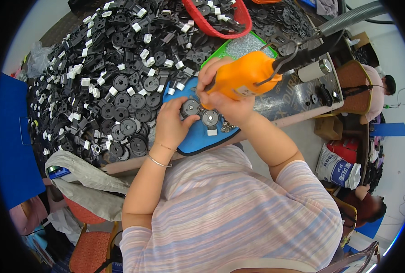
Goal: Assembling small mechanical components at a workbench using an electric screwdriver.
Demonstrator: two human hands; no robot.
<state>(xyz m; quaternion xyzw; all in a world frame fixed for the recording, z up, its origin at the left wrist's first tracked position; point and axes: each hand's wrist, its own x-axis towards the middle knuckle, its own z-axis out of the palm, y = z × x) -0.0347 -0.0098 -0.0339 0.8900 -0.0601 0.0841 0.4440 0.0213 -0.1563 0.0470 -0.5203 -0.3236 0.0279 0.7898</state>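
My right hand (233,103) is wrapped round an orange power screwdriver (250,68), which hangs from a hooked hose at the upper right. The tool's lower end comes down close to two round dark parts, and its tip is hidden. My left hand (173,122) pinches the left one, a grey-black disc (191,107) with a metal centre, between thumb and fingers. Just right of it a second disc (210,118), with a white tab (212,132) at its near edge, lies on the blue mat (195,142). Small metal pieces (227,127) sit by the mat's right side.
A large heap of black parts with white tabs (116,59) covers the table's left. Beyond the mat are a green tray (262,42) of small clear pieces and a red basket (243,28). A metal flask (315,70) lies at the right. Other people sit beyond the table.
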